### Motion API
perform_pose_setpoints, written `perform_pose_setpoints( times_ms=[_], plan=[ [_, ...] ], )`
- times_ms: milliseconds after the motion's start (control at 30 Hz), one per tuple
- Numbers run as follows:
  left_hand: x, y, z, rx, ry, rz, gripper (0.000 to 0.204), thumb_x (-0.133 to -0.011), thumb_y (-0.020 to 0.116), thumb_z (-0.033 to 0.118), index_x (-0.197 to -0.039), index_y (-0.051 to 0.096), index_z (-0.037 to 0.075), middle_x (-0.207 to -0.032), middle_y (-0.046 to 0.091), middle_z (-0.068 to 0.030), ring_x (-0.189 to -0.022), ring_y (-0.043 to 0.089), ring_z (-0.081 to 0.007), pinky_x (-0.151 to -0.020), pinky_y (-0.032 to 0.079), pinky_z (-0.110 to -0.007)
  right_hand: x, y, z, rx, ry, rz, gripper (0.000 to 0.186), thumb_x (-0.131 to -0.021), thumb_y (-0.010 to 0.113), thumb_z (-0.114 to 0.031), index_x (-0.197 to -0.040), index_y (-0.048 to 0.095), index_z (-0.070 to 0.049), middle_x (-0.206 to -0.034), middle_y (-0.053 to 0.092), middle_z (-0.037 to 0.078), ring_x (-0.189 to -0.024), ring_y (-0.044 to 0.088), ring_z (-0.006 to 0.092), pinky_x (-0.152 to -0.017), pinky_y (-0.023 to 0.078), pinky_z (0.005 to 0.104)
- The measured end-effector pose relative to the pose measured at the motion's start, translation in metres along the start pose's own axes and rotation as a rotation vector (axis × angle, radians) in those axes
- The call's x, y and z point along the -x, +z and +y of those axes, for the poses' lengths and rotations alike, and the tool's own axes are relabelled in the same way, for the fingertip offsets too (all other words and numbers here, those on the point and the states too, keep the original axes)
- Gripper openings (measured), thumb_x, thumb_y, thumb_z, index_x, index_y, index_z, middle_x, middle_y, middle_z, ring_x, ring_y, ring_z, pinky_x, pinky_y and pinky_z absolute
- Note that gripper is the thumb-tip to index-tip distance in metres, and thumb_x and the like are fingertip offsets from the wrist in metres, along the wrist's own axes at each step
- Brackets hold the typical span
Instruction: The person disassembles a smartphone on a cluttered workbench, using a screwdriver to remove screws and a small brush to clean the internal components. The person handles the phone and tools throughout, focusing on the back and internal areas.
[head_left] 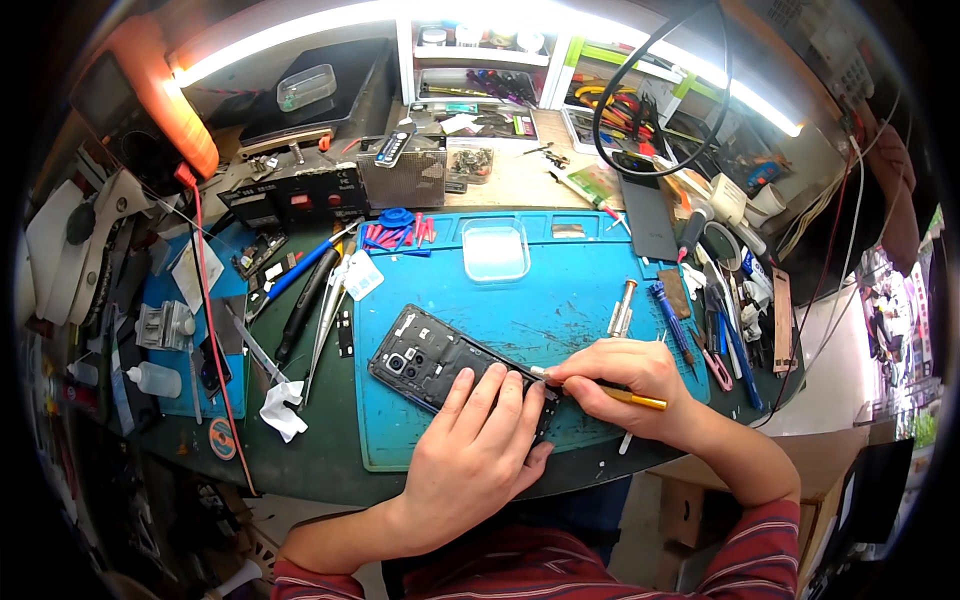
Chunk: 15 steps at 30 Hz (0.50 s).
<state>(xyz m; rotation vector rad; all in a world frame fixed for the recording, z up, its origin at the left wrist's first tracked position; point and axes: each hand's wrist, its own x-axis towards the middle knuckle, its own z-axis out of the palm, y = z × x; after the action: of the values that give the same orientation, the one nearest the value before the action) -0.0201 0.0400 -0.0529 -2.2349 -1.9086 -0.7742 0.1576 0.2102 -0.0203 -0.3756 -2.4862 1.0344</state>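
In the head view, a blue mat [400,440] lay on the dark green worktop [330,452], and the dark phone [410,345] rested aslant over the mat's near half, its camera cluster toward the mat's left edge. Its back panel seemed to be off, baring the inner frame. The left hand [475,435] lay across the phone, its grip wide — fingers straight and slightly parted on the surface, not curled around it. The right hand [628,385] had a narrow grip, pinched around a gold-handled tool [640,400] by the phone's end nearer the mat's right side; whether the tip touched the phone, I could not tell.

Toward the mat's far edge stood a clear box [495,250], with small red sticks [400,236] at its far left corner. A blue screwdriver [672,322] lay at the mat's right edge; tweezers [328,305] and a crumpled white tissue [283,411] were left of the mat.

The likeliest trouble was a slip: too much push on the tool could skid its tip into the bared parts or the left fingers close by. Uneven pressure from that flat palm might also swivel the phone on the mat — and small loose parts could scatter if it jerked.
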Motion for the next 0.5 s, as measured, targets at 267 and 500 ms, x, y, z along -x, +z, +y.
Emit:
perform_pose_setpoints(
  times_ms=[267,500],
  plan=[
    [0.0,-0.001,0.001,0.019,-0.004,-0.007,0.058,-0.085,0.084,0.032,-0.134,0.073,0.003,-0.133,0.069,-0.0188,-0.13,0.066,-0.0361,-0.114,0.054,-0.055,0.032,-0.014,-0.003,-0.012,0.056,-0.008,0.02,-0.093,0.078,-0.001,-0.112,0.082,0.0,-0.102,0.083,0.013,-0.089,0.08,0.0268,-0.078,0.062,0.0342],
    [0.0,-0.002,0.0,0.016,-0.007,-0.009,0.058,-0.085,0.084,0.031,-0.134,0.073,0.002,-0.132,0.069,-0.0186,-0.129,0.066,-0.0363,-0.114,0.054,-0.055,0.031,-0.012,-0.004,-0.03,0.073,0.002,0.019,-0.093,0.077,0.0,-0.112,0.082,0.0,-0.103,0.083,0.013,-0.088,0.08,0.026,-0.077,0.062,0.0342]
  ],
)
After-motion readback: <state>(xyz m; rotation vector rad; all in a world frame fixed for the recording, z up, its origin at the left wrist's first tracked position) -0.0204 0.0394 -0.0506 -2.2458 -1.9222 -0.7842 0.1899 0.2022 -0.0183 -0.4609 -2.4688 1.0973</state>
